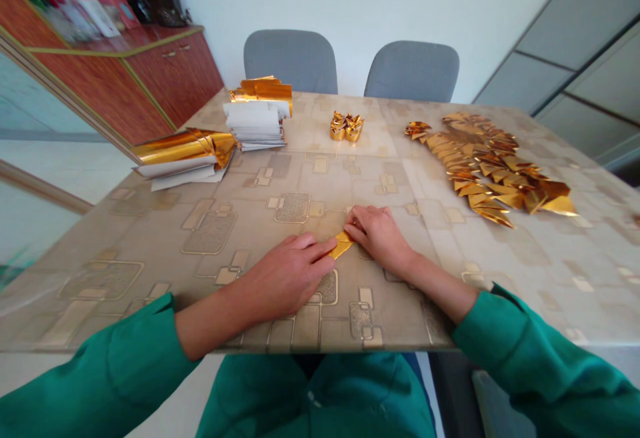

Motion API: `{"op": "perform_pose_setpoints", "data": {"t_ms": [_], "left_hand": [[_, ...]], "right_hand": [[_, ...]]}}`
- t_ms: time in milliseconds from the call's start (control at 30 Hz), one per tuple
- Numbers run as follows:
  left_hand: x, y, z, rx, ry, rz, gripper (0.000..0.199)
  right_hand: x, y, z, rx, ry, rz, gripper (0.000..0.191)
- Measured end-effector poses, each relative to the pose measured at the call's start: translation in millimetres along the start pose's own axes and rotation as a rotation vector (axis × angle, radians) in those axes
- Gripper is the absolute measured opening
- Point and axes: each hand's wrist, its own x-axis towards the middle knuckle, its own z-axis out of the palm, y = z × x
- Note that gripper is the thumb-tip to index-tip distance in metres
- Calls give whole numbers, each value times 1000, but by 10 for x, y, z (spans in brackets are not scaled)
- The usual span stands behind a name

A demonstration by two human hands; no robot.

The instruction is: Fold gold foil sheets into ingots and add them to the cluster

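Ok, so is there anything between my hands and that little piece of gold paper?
No, nothing visible: your left hand and right hand touch opposite ends of the gold paper. The pile of folded gold pieces lies well off to the right.

Folded gold paper (343,245) pinched by left hand (293,270) and right hand (379,237) over counter (260,208); gold pieces (463,151) spread at right.
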Motion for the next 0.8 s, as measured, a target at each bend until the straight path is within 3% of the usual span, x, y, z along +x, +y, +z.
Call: {"op": "perform_pose_setpoints", "data": {"t_ms": [133, 300, 433, 667, 800], "left_hand": [[-26, -24, 20, -39, -2, -12, 21], [-35, -43, 47, -70, 43, -5, 29], [-35, -60, 47, -60, 63, 30, 35], [-127, -131, 187, 4, 95, 127, 36], [-204, -136, 278, 22, 126, 97, 37]], "right_hand": [[40, 89, -20, -20, 17, 22, 12], [-66, 42, -51, 2, 68, -56, 5], [-151, 44, -47, 83, -5, -191, 10], [-96, 184, -78, 205, -109, -229, 10], [-109, 133, -95, 145, -101, -218, 8]]}}
